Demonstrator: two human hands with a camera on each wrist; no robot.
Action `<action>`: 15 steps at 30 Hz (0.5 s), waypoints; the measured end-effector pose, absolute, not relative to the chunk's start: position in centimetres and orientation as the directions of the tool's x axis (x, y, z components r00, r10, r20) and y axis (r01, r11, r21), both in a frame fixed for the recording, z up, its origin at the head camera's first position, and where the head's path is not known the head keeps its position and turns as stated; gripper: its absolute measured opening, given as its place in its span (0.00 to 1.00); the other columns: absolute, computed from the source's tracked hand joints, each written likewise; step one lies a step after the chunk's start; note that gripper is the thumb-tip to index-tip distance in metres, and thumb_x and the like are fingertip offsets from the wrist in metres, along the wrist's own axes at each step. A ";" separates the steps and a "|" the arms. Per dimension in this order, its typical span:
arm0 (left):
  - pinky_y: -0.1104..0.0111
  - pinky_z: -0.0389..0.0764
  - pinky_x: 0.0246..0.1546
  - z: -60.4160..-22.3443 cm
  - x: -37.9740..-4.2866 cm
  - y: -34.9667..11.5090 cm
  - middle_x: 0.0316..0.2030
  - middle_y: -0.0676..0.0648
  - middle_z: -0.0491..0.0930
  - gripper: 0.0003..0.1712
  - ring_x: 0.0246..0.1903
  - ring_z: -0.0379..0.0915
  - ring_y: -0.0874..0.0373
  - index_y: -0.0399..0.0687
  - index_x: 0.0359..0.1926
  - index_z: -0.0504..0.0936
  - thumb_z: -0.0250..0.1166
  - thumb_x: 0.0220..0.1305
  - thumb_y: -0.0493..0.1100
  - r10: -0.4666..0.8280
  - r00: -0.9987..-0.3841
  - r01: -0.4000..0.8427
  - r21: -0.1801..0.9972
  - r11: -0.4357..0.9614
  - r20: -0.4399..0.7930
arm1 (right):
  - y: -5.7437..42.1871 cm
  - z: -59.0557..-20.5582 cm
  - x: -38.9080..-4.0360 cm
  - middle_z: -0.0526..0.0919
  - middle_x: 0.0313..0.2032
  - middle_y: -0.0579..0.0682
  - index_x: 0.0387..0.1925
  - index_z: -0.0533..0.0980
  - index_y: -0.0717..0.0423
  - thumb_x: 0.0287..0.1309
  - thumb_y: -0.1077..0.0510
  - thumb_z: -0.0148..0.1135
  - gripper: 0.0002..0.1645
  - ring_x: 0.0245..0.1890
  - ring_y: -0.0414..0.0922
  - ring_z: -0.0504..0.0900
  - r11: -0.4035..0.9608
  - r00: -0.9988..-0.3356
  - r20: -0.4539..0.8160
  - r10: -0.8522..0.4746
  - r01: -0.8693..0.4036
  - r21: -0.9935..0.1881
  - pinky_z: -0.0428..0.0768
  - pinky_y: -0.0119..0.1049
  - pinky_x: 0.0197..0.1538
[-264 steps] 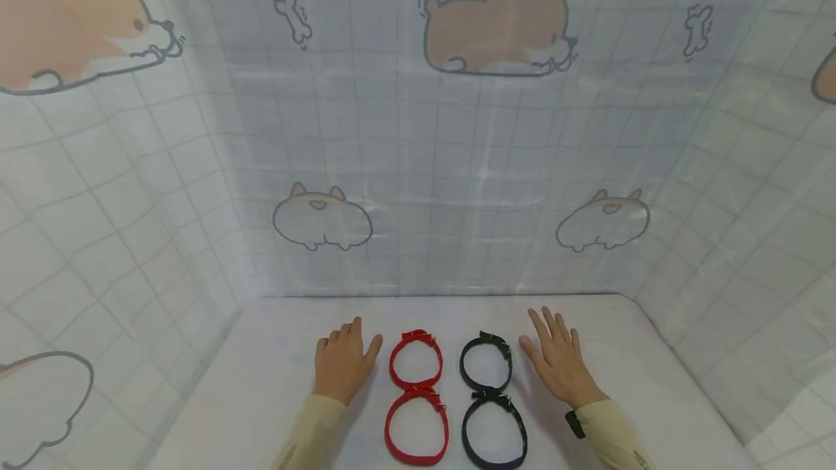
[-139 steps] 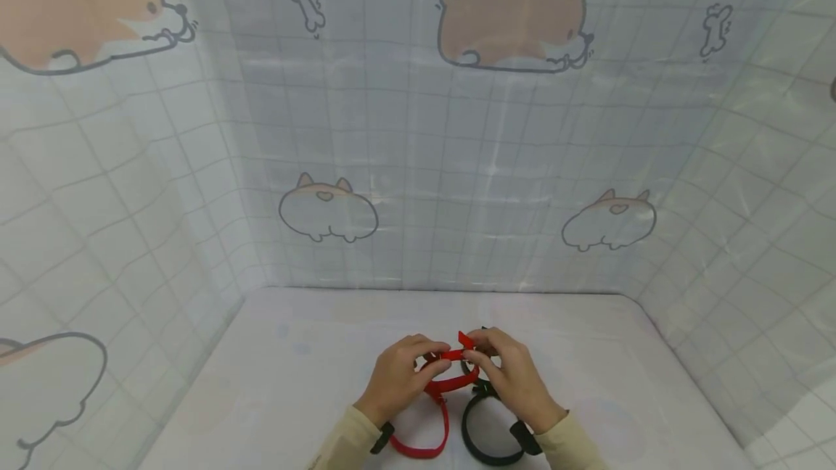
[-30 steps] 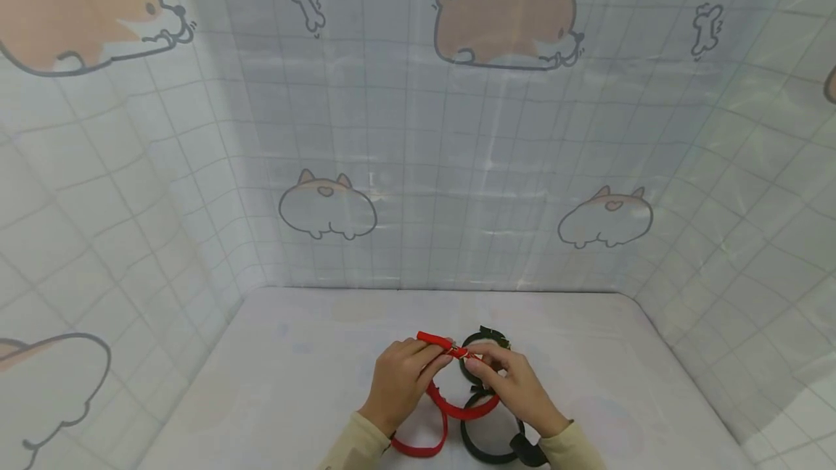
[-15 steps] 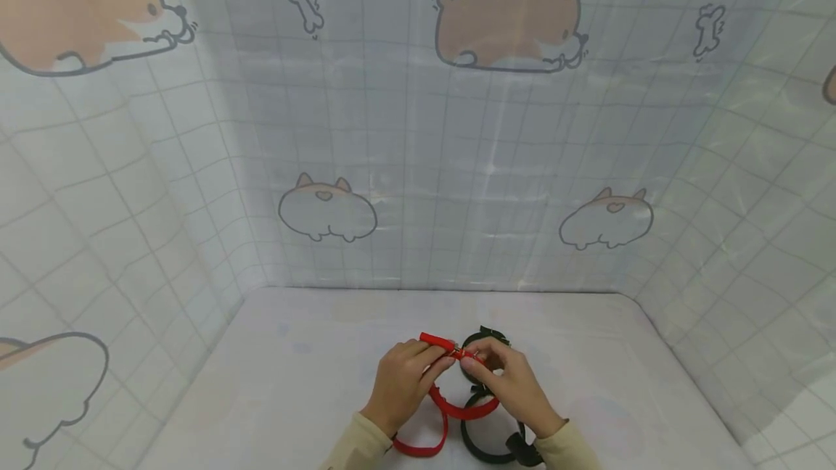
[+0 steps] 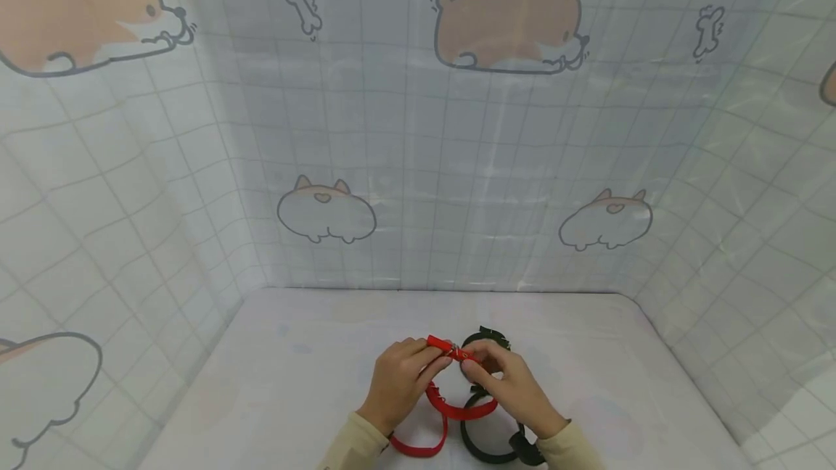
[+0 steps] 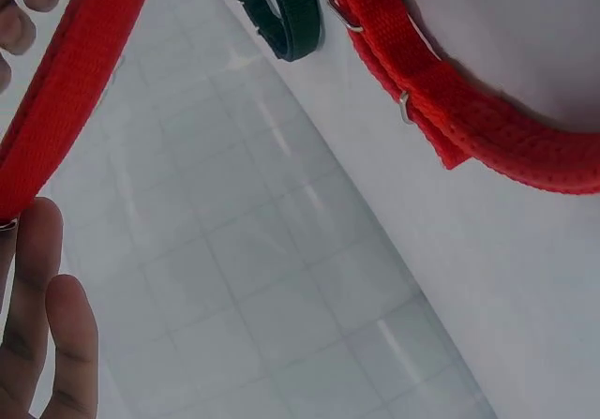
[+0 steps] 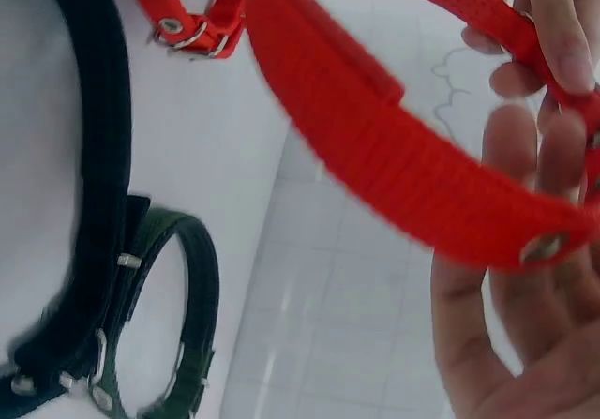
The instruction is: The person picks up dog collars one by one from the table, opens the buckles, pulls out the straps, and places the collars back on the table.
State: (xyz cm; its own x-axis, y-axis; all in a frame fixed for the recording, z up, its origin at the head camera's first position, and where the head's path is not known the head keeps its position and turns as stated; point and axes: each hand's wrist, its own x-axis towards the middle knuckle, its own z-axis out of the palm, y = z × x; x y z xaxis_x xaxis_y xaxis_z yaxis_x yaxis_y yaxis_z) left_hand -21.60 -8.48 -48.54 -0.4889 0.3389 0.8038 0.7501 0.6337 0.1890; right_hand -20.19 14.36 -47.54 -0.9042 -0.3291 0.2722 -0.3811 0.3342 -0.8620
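Observation:
Both hands hold a red pet collar [image 5: 457, 410] above the table, its loop hanging below the fingers. My left hand [image 5: 397, 381] pinches the strap beside the metal buckle, and a red strap end sticks out up and left past its fingertips. Thumb and fingers of my right hand [image 5: 512, 383] pinch the strap just right of the buckle. In the right wrist view the held collar [image 7: 375, 166] shows a wide ribbed band with a metal rivet. Below the hands lies a second red collar [image 5: 419, 451], partly hidden by the left wrist and the held collar.
A dark green collar [image 5: 486, 331] lies behind the right hand, partly covered by it. Nearer lies a larger dark collar [image 5: 491, 458], partly under the right wrist. A sheet printed with cartoon dogs [image 5: 509, 31] walls the white table [image 5: 294, 354] at the back and sides.
Earlier, both hands rested apart and the red collar lay on the table; they since lifted it. Over the last second the protruding strap end has shifted slightly right, the hands staying nearly in place.

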 end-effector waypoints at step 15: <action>0.73 0.77 0.30 -49.3 -21.6 -8.8 0.32 0.60 0.85 0.08 0.29 0.76 0.65 0.56 0.40 0.90 0.73 0.62 0.51 0.332 -0.487 0.738 0.177 0.652 0.808 | 14.6 -48.2 -20.3 0.79 0.30 0.48 0.58 0.76 0.46 0.73 0.53 0.59 0.15 0.30 0.55 0.82 0.260 -0.891 0.228 -0.393 -0.345 -0.902 0.84 0.46 0.37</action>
State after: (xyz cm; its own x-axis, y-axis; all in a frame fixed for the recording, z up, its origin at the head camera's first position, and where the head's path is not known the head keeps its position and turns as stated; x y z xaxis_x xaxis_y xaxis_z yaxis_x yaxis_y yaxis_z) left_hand -21.57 -8.76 -49.29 -0.4866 0.3319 0.8081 0.7377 0.6517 0.1765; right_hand -20.27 14.64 -48.22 -0.8911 -0.3925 0.2277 -0.3449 0.2598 -0.9020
